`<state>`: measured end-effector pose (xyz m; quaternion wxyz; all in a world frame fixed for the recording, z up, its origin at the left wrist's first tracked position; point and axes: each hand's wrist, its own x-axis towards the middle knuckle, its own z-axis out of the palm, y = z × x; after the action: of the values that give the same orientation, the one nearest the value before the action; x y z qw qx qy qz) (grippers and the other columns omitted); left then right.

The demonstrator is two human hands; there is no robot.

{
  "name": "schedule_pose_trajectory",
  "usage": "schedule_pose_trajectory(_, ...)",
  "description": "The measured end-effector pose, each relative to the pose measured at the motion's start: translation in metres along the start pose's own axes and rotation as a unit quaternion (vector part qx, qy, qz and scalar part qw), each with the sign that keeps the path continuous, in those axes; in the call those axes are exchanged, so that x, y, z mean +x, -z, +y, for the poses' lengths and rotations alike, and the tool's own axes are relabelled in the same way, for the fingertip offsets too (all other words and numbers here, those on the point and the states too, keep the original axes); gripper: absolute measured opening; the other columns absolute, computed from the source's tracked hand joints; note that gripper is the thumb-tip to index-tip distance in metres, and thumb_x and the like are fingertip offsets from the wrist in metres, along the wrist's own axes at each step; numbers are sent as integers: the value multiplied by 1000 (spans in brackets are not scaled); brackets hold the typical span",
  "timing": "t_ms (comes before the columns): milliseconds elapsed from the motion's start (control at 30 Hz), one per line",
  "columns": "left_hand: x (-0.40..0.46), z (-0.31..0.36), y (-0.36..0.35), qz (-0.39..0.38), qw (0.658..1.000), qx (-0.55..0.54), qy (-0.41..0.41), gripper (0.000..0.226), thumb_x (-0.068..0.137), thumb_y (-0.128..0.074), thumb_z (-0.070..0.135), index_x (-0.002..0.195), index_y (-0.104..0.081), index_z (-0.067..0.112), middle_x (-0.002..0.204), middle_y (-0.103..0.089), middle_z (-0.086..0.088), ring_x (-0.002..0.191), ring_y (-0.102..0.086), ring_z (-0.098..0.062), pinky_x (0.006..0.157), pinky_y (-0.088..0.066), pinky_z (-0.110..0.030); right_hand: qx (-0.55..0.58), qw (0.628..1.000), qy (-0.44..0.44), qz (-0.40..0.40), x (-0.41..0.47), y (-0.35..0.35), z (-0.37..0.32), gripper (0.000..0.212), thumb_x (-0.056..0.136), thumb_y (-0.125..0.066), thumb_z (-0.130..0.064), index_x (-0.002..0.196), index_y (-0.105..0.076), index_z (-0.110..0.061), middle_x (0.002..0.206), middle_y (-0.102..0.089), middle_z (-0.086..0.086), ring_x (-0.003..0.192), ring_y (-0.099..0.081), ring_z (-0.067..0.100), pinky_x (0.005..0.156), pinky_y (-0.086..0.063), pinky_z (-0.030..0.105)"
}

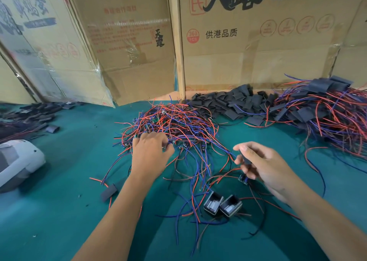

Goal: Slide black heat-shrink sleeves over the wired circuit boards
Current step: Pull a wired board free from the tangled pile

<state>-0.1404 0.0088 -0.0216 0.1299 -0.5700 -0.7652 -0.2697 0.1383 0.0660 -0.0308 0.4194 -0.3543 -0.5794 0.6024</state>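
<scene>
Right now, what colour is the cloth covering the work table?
Teal green; the table cloth shows plainly in the head view, under the tangled red and blue wires.

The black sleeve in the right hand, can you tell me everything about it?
The black sleeve is a short, flat piece of dark matte tubing that looks like soft plastic. The right hand pinches it between thumb and fingers, so only a small strip shows, standing roughly upright above the green table. Whether its ends are open is hidden.

A small assembly workshop: green work mat (69, 181) heaped with wired boards (172, 121), sleeves (228, 103), cardboard cartons (258, 42) behind.
</scene>
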Motion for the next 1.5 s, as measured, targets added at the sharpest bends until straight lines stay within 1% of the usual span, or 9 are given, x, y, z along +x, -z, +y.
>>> schedule_pose_trajectory(167, 4, -2, 34, 100, 995, -4, -27, 12, 86, -71, 28, 78, -64, 22, 81, -67, 6, 87, -57, -26, 82, -32, -39, -6, 1000, -5, 12, 1, 2, 2, 24, 94, -60, -25, 103, -62, -3, 74, -67, 5, 53, -48, 14, 42, -34, 19)
schedule_pose_trajectory(300, 15, -10, 59, 95, 995, -30, 18, 11, 84, -71, 28, 76, -66, 23, 75, -65, 9, 84, -60, -24, 78, -29, -35, -16, 1000, -8, 6, 0, 2, 1, 25, 95, -60, -26, 101, -63, -1, 73, -66, 6, 54, -49, 14, 42, -34, 20)
schedule_pose_trajectory(367, 20, -13, 69, 67, 988, -123, 69, 13, 79, -75, 26, 71, -66, 21, 66, -66, 8, 73, -63, -18, 73, -40, -33, -23, 1000, -9, 4, 0, 1, 0, 24, 95, -60, -25, 100, -64, -1, 73, -66, 6, 55, -49, 15, 43, -35, 21)
schedule_pose_trajectory(467, 24, -9, 74, -3, 955, -265, 135, 15, 75, -81, 20, 70, -66, 18, 60, -67, 9, 52, -53, -2, 56, -41, -26, -32, 999, -11, -2, -2, -1, -2, 23, 95, -59, -23, 99, -64, -1, 73, -65, 7, 56, -50, 16, 44, -35, 22)
schedule_pose_trajectory(667, 18, 8, 63, -134, 880, -420, 177, 29, 77, -80, 5, 100, -72, 20, 82, -62, 3, 66, -55, -7, 62, -44, -18, -41, 999, -12, 0, -5, -4, -7, 21, 96, -57, -17, 98, -62, 3, 71, -64, 6, 52, -50, 14, 43, -34, 22)
schedule_pose_trajectory(800, 19, 18, 65, -116, 861, -466, 167, 22, 83, -74, 1, 95, -75, 20, 75, -58, -3, 68, -49, -18, 67, -42, -25, -42, 999, -12, 4, -6, -4, -10, 21, 96, -57, -15, 98, -61, 5, 70, -63, 6, 51, -49, 14, 43, -33, 22)
schedule_pose_trajectory(1067, 22, 41, 69, -109, 736, -648, 161, 23, 78, -73, 6, 100, -69, 9, 83, -68, -7, 79, -66, -16, 84, -55, -25, -42, 999, -9, 2, -7, -3, -12, 22, 96, -58, -17, 99, -61, 4, 70, -65, 4, 53, -50, 13, 42, -34, 21)
schedule_pose_trajectory(1367, 8, 53, 37, -21, 620, -761, 189, 22, 77, -66, 8, 98, -65, 13, 87, -68, -1, 75, -61, -10, 73, -54, -20, -66, 998, 10, -12, -11, -4, -19, 16, 95, -59, -25, 98, -66, -11, 81, -71, 5, 55, -48, 14, 45, -34, 16)
schedule_pose_trajectory(1500, 8, 51, 38, 22, 619, -764, 182, 19, 77, -68, 10, 95, -64, 15, 91, -66, -3, 73, -61, -9, 76, -52, -21, -48, 998, 0, -29, -14, -10, -19, 27, 92, -59, -32, 104, -64, -8, 83, -71, 5, 54, -48, 11, 42, -32, 16)
